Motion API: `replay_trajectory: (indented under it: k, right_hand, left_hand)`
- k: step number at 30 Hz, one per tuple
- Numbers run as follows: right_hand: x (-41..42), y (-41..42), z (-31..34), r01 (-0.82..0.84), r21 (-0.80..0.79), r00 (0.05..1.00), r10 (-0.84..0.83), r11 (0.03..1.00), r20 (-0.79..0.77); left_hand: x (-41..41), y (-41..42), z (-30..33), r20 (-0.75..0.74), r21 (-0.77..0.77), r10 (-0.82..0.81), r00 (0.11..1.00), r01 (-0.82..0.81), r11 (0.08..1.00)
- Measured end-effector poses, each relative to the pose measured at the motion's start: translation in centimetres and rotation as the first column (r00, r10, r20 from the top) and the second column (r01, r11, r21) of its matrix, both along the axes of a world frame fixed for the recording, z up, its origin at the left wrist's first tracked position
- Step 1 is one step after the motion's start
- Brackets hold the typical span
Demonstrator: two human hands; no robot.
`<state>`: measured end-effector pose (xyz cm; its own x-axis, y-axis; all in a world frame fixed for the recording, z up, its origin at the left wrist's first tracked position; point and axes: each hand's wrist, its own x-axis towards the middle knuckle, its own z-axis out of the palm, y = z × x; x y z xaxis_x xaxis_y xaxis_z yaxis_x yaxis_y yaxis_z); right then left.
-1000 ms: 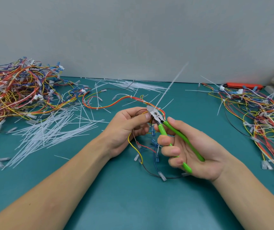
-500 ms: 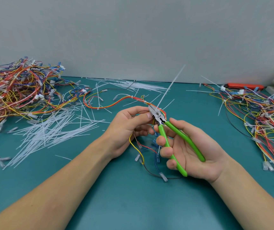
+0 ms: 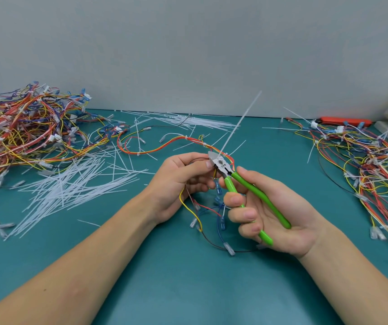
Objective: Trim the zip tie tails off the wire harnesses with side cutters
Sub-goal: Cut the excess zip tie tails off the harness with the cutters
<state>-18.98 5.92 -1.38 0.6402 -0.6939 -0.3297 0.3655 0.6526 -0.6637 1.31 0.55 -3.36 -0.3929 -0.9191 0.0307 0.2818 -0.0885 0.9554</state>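
- Since a second ago, the handles of the side cutters (image 3: 247, 195) have spread apart in the right hand (image 3: 275, 216), whose fingers have loosened from a tight squeeze; the cutter head remains at the base of the zip tie tail (image 3: 240, 124).
- Right hand: palm turned up, fingers (image 3: 243, 215) curled round the near green handle, the far handle lying across the palm against the thumb side. The handles stand well apart.
- Left hand (image 3: 176, 184): thumb and forefinger pinch the wire harness (image 3: 202, 207) just beside the cutter head; its other fingers are curled under the wires.
- The long white tail rises from the cutter head, slanting up and to the right, still attached.
- Loose ends of the held harness, yellow, red, blue and black with clear-sleeved terminals, hang down to the green table (image 3: 188, 289) between the two wrists.
- A heap of cut tails (image 3: 70, 191) lies on the table to the left, near a large tangle of harnesses (image 3: 24, 127) at the far left.
- Another pile of harnesses (image 3: 376, 165), with uncut tails sticking out, lies at the right.
- An orange tool (image 3: 343, 121) lies by the wall at the far right.
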Motion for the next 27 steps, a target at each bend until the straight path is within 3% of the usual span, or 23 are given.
replay_trajectory:
  k: [8,27]
  right_hand:
    - [-0.04,0.07,-0.04,-0.015,-0.012,0.999,0.016,1.000,0.029]
    - [-0.15,-0.09,-0.26,0.022,-0.001,0.998,-0.022,1.000,0.060]
  left_hand:
    - [-0.15,0.09,0.28,0.010,0.031,0.003,1.000,-0.003,1.000]
    - [0.17,0.00,-0.13,0.064,-0.076,-0.094,0.993,0.099,0.992]
